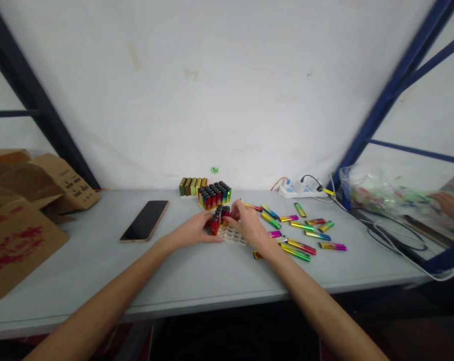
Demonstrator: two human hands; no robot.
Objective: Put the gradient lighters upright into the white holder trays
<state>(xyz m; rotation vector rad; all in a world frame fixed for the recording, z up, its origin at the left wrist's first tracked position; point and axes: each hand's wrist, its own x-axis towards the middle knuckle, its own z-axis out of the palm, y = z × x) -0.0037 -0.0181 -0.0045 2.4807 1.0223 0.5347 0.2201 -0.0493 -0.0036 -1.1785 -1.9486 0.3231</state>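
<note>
A pale slotted tray [232, 234] lies on the table in front of me, with several shiny lighters standing upright at its left end. My left hand [194, 229] is at that end, thumb and fingers curved around a red lighter [214, 224] at the edge. From the right, my right hand [245, 220] reaches over the tray with its fingers pinched on a red-and-gold lighter [225, 212] among the standing ones. Its lower end is hidden. To the right lie several loose lighters [302, 245] in metallic green, gold, red, blue and purple.
Behind the tray stand a block of dark-topped lighters [214, 194] and a gold-and-green block [192, 186]. A phone [145, 221] and cardboard boxes [21, 240] are on the left. A power strip [300, 188], cables and another person's hand [452, 203] near plastic bags are on the right.
</note>
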